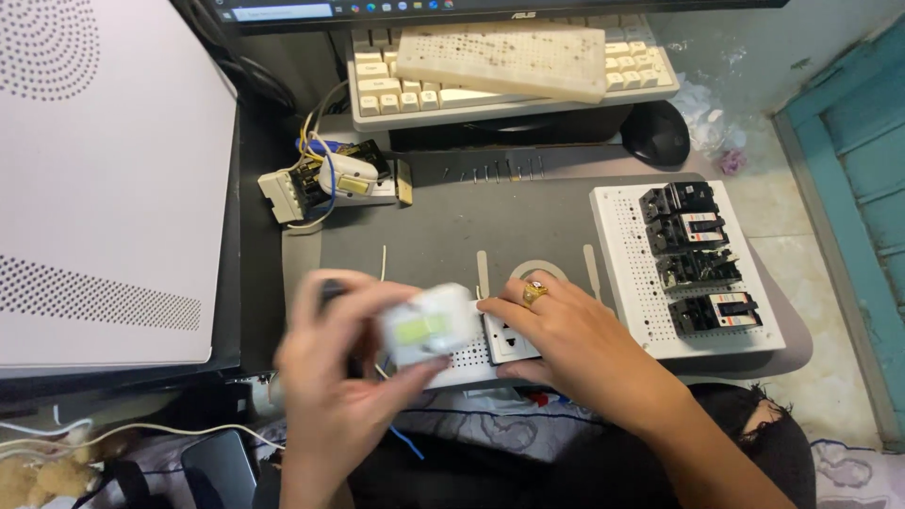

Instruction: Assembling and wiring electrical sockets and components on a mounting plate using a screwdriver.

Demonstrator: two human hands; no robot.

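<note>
White moulded plastic forms the small device [432, 325] gripped in the left hand [344, 377]; its fingers close around the housing from below and the side. Motion blur hides the finer detail, but a pale green patch shows on the upper face. The device sits over the near edge of the grey work mat [443, 231], just left of a white socket plate [509, 341].

The right hand [575, 344] lies flat on that plate with fingers curled down and pressing, which appears to steady it against the perforated white board [462, 363] beneath. A gold ring [534, 292] sits on one finger.

Well apart to the right, a second perforated board [627, 283] carries four black circuit breakers [698, 259] in a column, their bodies blocky and matte. At the far left of the mat lies a wired module [325, 179] with yellow, blue and white leads. A cream keyboard [509, 66] sits beyond, partly covered by a speckled slab [500, 58].
</note>
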